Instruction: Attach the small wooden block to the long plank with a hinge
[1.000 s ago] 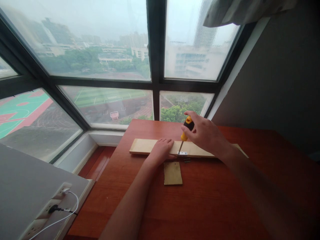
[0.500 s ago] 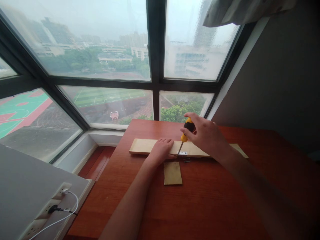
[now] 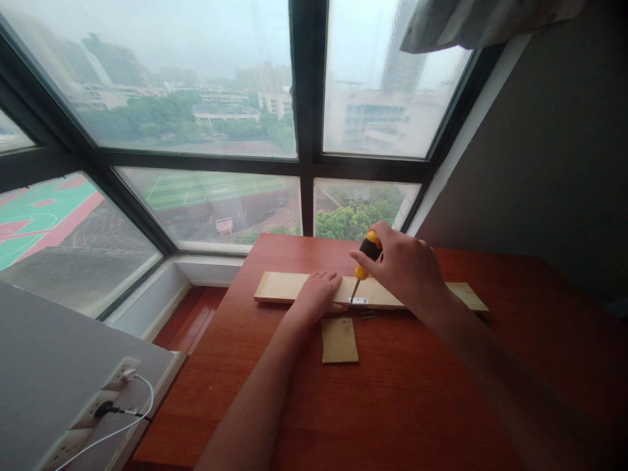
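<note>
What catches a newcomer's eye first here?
The yellow-and-black screwdriver in the right hand, tip down at a small metal plate along the near edge of the pale board. The left hand lies across that board. Behind the table, big windows overlook a sports field.

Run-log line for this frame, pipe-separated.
left hand: on pale board | right hand: grips yellow-black screwdriver, tip at metal plate | tan piece: on table

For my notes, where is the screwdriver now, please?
The screwdriver is right of centre in the head view, in the right hand, its tip at the metal plate.
</note>
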The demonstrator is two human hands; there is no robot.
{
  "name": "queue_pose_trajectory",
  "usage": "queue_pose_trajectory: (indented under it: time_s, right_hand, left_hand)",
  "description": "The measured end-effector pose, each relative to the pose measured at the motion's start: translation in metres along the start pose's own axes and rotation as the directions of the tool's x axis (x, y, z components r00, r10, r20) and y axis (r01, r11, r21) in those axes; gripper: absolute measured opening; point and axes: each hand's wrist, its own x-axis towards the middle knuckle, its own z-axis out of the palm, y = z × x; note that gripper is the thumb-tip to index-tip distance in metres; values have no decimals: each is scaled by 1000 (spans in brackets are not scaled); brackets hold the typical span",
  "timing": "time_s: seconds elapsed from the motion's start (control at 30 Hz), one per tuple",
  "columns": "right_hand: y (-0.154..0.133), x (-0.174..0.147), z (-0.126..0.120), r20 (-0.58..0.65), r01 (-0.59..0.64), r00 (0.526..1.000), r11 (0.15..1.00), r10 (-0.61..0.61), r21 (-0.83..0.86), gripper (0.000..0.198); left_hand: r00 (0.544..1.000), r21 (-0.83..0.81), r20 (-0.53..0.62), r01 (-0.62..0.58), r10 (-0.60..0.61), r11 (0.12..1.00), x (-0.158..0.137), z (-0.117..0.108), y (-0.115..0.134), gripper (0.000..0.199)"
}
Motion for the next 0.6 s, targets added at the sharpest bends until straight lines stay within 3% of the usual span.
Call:
queue_pose_trajectory:
  time_s: [0.4,0.5,0.6]
  right_hand:
    - [-5,3,5,-21,-41,999,998,40,-54,45]
    - [-1,2,6,-2,-22,1000,998,22,62,39]
    - [5,2,6,66,14,997,948,-37,319,30]
  left_hand:
    - [1000,3,-14,5,-5,1000,0,1,0,55]
    - [1000,-2,-21,-1,0,1000,0,2,-1,55]
    - [1000,-5,-20,-4,3,1000,0,3,-1,57]
